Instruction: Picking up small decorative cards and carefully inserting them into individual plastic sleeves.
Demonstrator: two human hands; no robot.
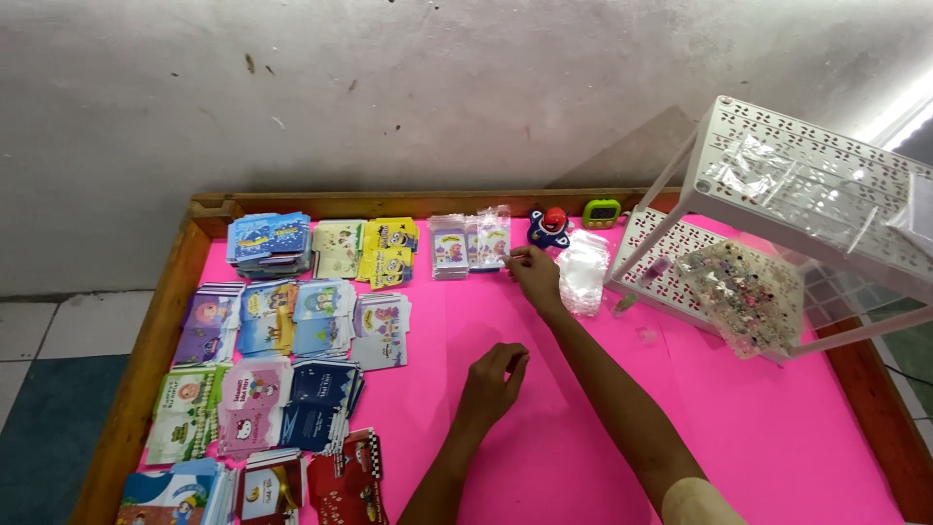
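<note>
While the left hand [491, 381] is curled empty, small packets [470, 241] at the right hand's [535, 269] pinched fingers should be gripped by the edge.

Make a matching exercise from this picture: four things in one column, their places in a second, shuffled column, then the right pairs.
Things
1. Right hand
2. Left hand
3. Green timer
4. Bag of small decorated pieces

Places
A. On the lower shelf of the white rack
B. At the wooden rim, far side of the table
C. Over bare pink table cover, fingers curled
D. At the row of small clear packets

Pairs: 1-D, 2-C, 3-B, 4-A
</note>
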